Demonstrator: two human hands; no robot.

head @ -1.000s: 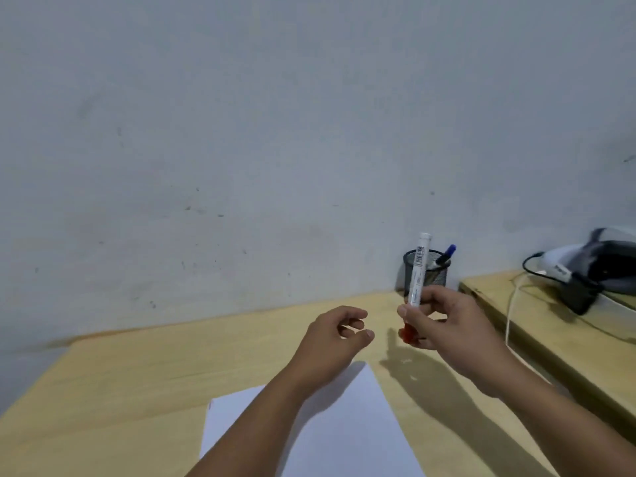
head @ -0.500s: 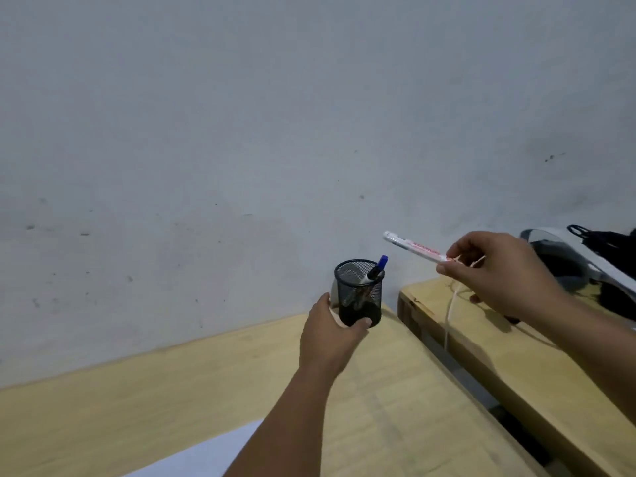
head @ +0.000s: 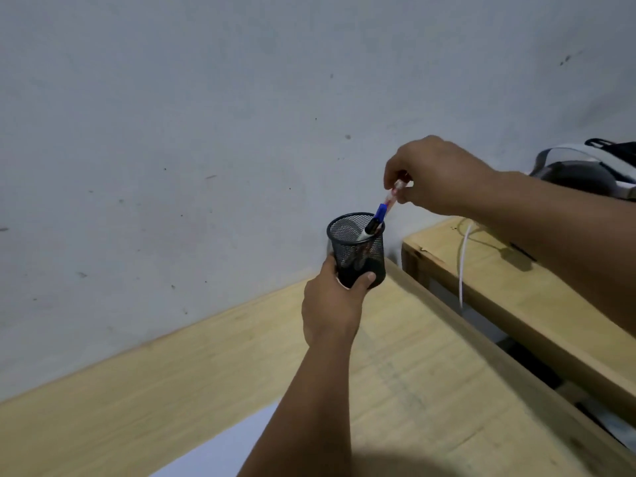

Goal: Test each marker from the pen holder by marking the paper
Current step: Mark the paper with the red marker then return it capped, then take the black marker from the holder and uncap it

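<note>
wooden table [head: 406, 356] | white paper [head: 213, 452] at near edge | mesh pen holder [head: 358, 249] possibly lifted

Plain room: wooden desk [head: 192, 390], bare wall [head: 206, 132]

A single view, from a wide-angle camera worn on the person's head, looks forward and slightly down across the light wooden table [head: 430, 356] toward the plain grey wall [head: 206, 115], which fills the upper half of the picture. The table's far edge runs tilted, rising to the right, so the camera sits rolled. Both forearms enter from the bottom and right edges, close to the lens. The black wire-mesh pen holder [head: 358, 249] stands near the centre, at arm's reach. A second, lower wooden table [head: 516, 287] lies at the right. With one camera, no overlap exists.
</note>
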